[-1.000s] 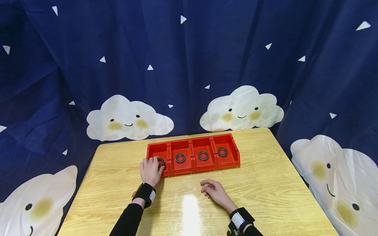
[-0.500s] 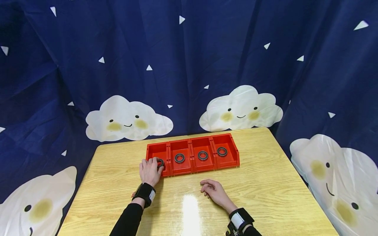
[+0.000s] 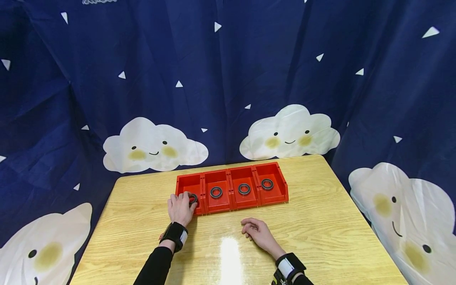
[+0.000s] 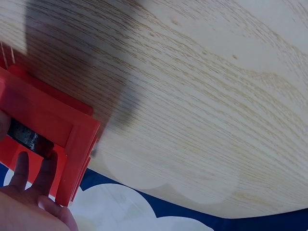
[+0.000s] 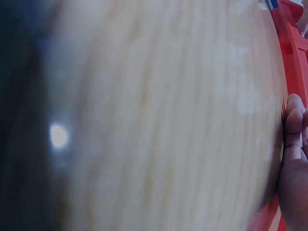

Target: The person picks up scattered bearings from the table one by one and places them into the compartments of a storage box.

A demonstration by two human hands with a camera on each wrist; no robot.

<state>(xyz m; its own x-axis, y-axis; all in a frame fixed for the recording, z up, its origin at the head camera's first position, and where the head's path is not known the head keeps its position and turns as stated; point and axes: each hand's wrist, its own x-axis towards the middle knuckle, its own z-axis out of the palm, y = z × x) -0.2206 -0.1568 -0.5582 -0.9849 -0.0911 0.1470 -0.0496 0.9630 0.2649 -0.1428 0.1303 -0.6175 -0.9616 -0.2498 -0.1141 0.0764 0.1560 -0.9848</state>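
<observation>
My left hand (image 3: 181, 208) reaches into the leftmost compartment of the red bin row (image 3: 210, 208). Its thumb and fingers are on a black-and-silver ring bearing (image 3: 193, 199), which the fingers partly hide. In the left wrist view the thumb sits at one end of the bearing (image 4: 30, 138) and fingertips at the other, pinching it inside the bin. My right hand (image 3: 259, 233) rests over the table in front of the bins, fingers loosely curled, holding nothing. Similar bearings lie flat in the other compartments: one bearing (image 3: 216, 192), another bearing (image 3: 244, 189) and a rightmost bearing (image 3: 267, 184).
The bin row stands near the back of a light wood table (image 3: 320, 237). Behind it hangs a dark blue curtain (image 3: 228, 79) with cloud and triangle prints. The bin walls (image 3: 204, 190) divide the compartments.
The bearing under my left hand seems to have shifted slightly lower in its compartment. Both hands stay almost in place, and the head view tilts a little.
</observation>
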